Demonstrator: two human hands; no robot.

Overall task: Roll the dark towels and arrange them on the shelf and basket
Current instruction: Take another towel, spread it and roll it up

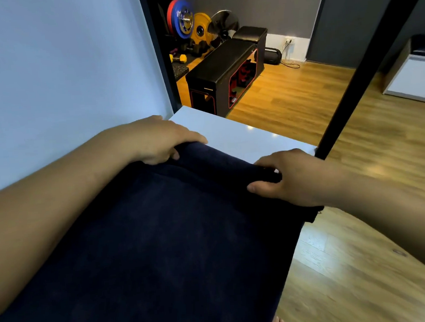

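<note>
On the white tabletop (242, 136), seen from the head camera, a dark blue towel (161, 239) lies spread flat. It covers most of the near part of the top and reaches down toward the person. Its far end is turned over into a short roll (219, 160), which sits a little back from the far edge, with bare white showing beyond it.

The left hand (159, 139) grips the roll's left end beside the wall (61, 70), fingers curled over the top. The right hand (290, 178) holds the right end near the right edge of the tabletop, fingers draped over the roll and thumb (252, 188) pressed against its near side. A black post (352, 88) stands just behind this hand.

The roll's long axis runs across the tabletop from hand to hand, slanting from far left to nearer right. All the loose cloth lies on the near side of both hands, so the rolling probably has to come toward the body. Neither hand is clearly better placed, since each holds one end. Most of the towel is not yet rolled, so I judge the step to be at its start.

Beyond the far edge stands a black bench (220, 67) on a wooden floor (339, 265).
</note>
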